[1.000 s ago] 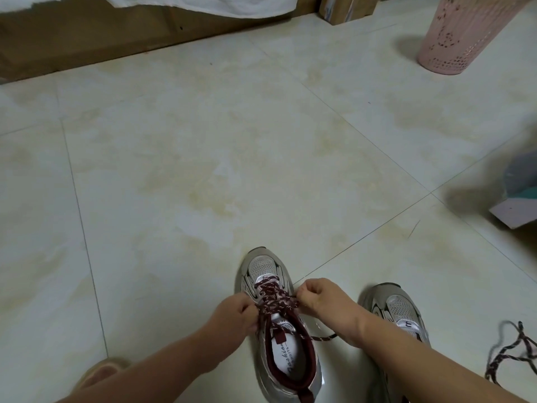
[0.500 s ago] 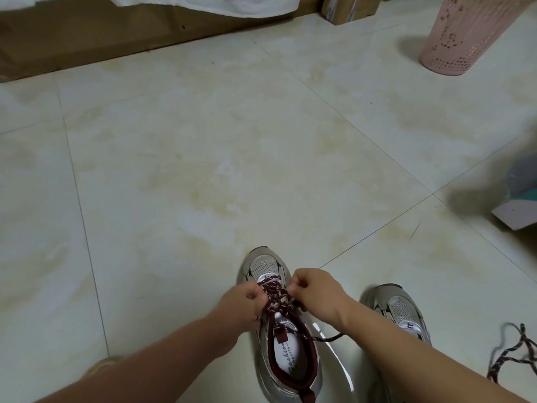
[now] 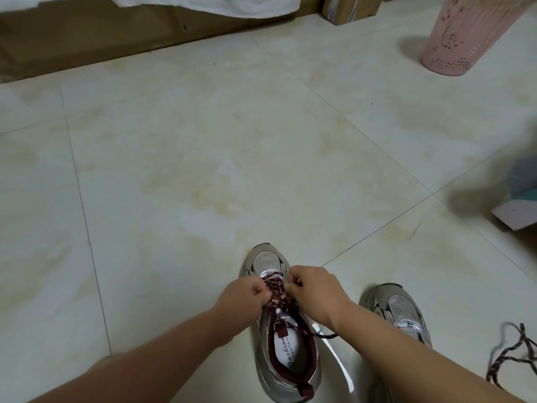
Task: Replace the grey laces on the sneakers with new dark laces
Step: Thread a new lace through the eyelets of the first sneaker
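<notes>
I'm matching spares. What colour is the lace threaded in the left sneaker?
Dark maroon flecked with white, seen in the head view: the lace on the left sneaker.

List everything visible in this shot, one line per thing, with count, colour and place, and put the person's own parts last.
laced sneaker: 1, grey with dark red lining, bottom centre on the floor
dark lace: 1, maroon speckled white, threaded through that sneaker
second sneaker: 1, grey, right of the first, partly behind the forearm
loose lace: 1, dark speckled, floor at bottom right
basket: 1, pink perforated, top right
box: 1, white and teal, right edge
floor: cream tiles
left hand: pinching the lace
right hand: pinching the lace
</notes>
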